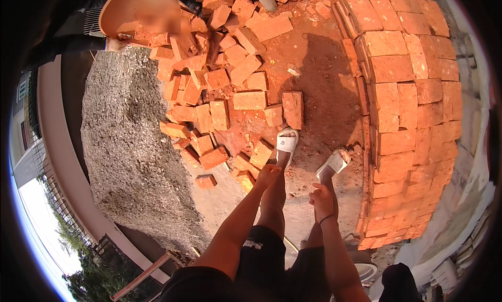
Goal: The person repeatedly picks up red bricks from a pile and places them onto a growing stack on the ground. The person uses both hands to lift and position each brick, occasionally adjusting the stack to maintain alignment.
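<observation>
My left hand (267, 175) hangs over my left shin with its fingers curled in, and nothing shows in it. My right hand (321, 198), with a dark band at the wrist, is above my right leg. Its fingers are loosely bent and apart, holding nothing. Both hands are off the bricks. Ahead of my left foot an orange brick (293, 109) stands beside a smaller brick (273, 115). A longer brick (250, 100) lies just left of them. Closest to my left hand are several loose bricks (261, 154) at the edge of the scattered heap.
A tall stack of bricks (393, 114) rises on my right. Grey gravel (130, 145) is heaped at left. Loose bricks (217, 78) spread across the far ground. At the far left another person's hand (116, 43) touches a round brown basin (116, 14). White slippers (286, 143) are on my feet.
</observation>
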{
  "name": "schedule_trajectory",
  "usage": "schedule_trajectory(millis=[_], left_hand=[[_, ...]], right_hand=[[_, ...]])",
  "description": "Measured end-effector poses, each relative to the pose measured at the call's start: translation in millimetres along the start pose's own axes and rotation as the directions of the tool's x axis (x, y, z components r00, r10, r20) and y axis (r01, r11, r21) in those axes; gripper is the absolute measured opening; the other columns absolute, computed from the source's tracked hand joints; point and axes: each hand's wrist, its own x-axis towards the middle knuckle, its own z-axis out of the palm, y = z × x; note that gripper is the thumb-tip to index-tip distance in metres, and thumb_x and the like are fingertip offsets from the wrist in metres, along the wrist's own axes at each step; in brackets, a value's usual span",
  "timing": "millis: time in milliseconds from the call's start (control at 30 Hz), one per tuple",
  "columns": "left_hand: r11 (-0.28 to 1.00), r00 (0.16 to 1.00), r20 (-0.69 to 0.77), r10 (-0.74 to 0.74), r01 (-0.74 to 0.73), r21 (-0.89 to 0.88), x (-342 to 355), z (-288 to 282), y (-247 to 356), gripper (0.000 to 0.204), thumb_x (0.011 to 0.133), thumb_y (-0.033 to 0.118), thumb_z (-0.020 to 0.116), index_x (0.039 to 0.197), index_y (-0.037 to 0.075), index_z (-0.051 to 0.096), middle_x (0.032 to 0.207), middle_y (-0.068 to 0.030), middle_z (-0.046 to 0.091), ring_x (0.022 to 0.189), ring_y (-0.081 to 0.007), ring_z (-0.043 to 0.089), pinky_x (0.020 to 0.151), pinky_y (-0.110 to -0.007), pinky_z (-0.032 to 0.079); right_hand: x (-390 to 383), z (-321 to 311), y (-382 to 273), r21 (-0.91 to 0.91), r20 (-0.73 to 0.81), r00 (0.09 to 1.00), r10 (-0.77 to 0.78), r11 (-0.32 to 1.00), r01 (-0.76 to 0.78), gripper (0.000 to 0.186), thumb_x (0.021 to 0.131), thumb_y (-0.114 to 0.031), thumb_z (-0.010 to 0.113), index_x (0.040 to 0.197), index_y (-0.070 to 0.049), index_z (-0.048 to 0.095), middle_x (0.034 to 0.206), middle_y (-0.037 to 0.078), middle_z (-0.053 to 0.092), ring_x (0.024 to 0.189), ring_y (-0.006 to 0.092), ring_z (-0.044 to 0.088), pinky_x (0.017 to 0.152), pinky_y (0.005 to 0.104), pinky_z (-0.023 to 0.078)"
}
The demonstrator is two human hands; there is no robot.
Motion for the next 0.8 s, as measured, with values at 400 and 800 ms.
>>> schedule_trajectory(millis=[400,800], left_hand=[[0.993,0.997,0.032,0.074,-0.071,-0.098,-32,85,109,0.035,0.092,0.034,0.073,0.106,0.002,0.070,0.086,-0.0070,0.069,0.082,-0.0165,0.065,0.076,-0.033,0.052],[0.812,0.832,0.094,0.546,-0.554,0.183,-60,10,163,0.043,0.091,0.048,0.072,0.101,0.006,0.073,0.097,-0.0140,0.075,0.099,-0.0271,0.071,0.085,-0.041,0.055]], right_hand=[[18,-267,81,-0.093,-0.260,0.963,-0.076,0.994,0.053,0.029,0.088,-0.008,0.075,0.115,-0.005,0.063,0.080,0.002,0.060,0.065,0.0109,0.057,0.055,0.0272,0.047],[-31,-242,-70,-0.447,-0.132,0.970,-0.207,0.885,0.128,0.033,0.083,-0.025,0.074,0.109,-0.004,0.071,0.089,0.011,0.068,0.084,0.0288,0.066,0.079,0.0428,0.053]])
